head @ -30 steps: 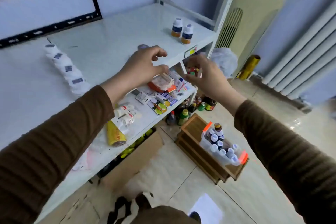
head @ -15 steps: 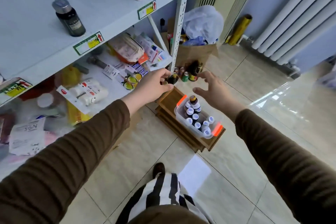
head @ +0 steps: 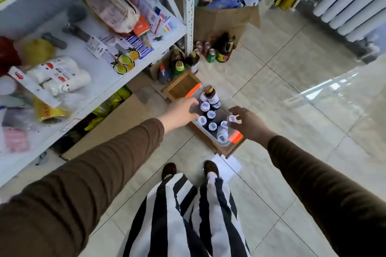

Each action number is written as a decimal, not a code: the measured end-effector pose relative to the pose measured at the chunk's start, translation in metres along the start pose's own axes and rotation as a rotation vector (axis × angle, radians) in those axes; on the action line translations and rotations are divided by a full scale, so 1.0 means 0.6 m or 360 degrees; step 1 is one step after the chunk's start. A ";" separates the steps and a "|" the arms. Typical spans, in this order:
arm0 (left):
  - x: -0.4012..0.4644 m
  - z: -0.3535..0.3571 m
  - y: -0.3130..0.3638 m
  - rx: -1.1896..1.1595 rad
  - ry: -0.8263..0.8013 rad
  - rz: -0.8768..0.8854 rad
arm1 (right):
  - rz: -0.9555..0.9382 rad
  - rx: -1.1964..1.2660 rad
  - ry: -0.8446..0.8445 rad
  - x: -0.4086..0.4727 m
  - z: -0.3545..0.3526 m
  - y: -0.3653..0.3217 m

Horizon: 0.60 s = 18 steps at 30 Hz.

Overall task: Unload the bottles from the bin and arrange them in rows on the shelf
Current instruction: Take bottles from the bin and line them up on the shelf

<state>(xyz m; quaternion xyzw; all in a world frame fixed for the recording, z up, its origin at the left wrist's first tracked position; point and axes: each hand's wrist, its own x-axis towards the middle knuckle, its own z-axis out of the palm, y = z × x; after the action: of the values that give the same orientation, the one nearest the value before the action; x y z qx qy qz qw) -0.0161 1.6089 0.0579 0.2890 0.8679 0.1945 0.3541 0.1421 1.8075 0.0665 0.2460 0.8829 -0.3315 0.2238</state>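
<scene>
Both my hands are reaching into the bin of bottles.

My left hand [head: 181, 112] is touching the bottles [head: 209, 108] with loose fingers, holding nothing. My right hand [head: 247, 121] is curling round one white-capped bottle [head: 232, 119], but I cannot tell if I am gripping it. The clear bin [head: 221, 144] is sitting on a wooden crate [head: 181, 86] on the shiny tiled floor [head: 292, 94]. The white shelf [head: 100, 73] is standing at my left, full of packets. A radiator [head: 351, 4] is lining the far wall.

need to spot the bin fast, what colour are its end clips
Bright orange clips on the clear bin, head view.
</scene>
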 end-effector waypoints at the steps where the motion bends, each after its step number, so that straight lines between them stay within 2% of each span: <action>1: 0.014 0.017 -0.002 0.0076 -0.0020 0.0003 | -0.0032 0.0008 -0.0067 0.009 0.010 0.017; 11: 0.180 0.148 -0.044 0.0713 -0.0294 0.0026 | -0.0284 -0.0323 -0.0425 0.123 0.126 0.122; 18: 0.241 0.220 -0.079 0.0911 -0.0489 -0.0073 | -0.0362 -0.0542 -0.0563 0.165 0.161 0.154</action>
<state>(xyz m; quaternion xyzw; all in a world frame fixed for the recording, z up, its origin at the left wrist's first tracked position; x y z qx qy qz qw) -0.0215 1.6832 -0.1289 0.3832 0.8300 -0.1112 0.3896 0.1412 1.8298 -0.0985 0.0424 0.8951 -0.2390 0.3741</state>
